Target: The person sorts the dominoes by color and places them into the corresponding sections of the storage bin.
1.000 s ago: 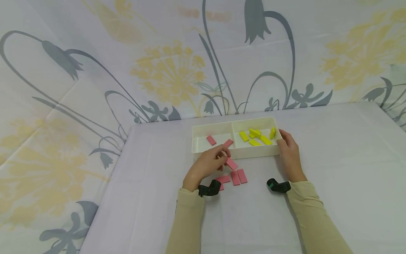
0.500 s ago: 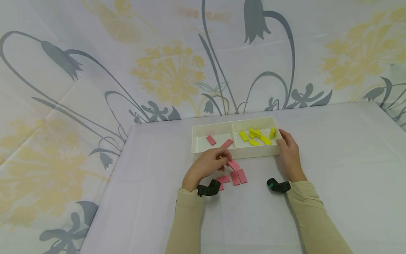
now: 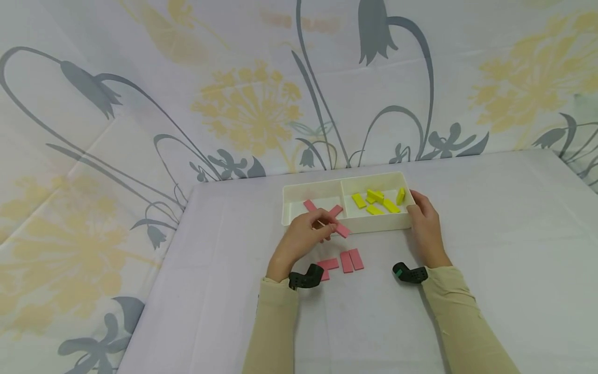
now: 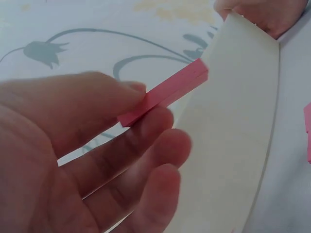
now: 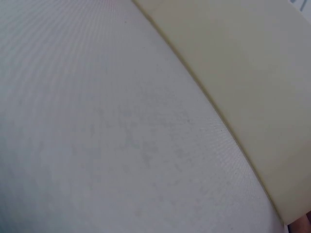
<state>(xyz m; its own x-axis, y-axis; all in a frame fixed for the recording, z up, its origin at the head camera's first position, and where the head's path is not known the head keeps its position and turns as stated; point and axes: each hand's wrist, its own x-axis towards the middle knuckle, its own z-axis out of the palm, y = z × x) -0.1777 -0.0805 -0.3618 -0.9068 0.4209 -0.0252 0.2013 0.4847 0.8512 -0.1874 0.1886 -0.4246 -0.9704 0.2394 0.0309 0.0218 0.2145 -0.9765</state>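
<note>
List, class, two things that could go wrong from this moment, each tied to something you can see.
1. The left hand pinches the pink block only at one end, so it might slip before clearing the tray wall.
2. The pink and yellow blocks lie in adjoining compartments; a careless drop could land in the wrong one.
3. The right hand holds the tray's corner; letting go might let a bump shift it.

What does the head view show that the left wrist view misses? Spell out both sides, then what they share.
Only the head view shows the yellow blocks in the tray's right compartment, two pink blocks in its left one, and the right hand holding the tray's right end. Only the left wrist view shows the fingers pinching the block by one end. Both show the left hand, the held pink block and the white tray.
</note>
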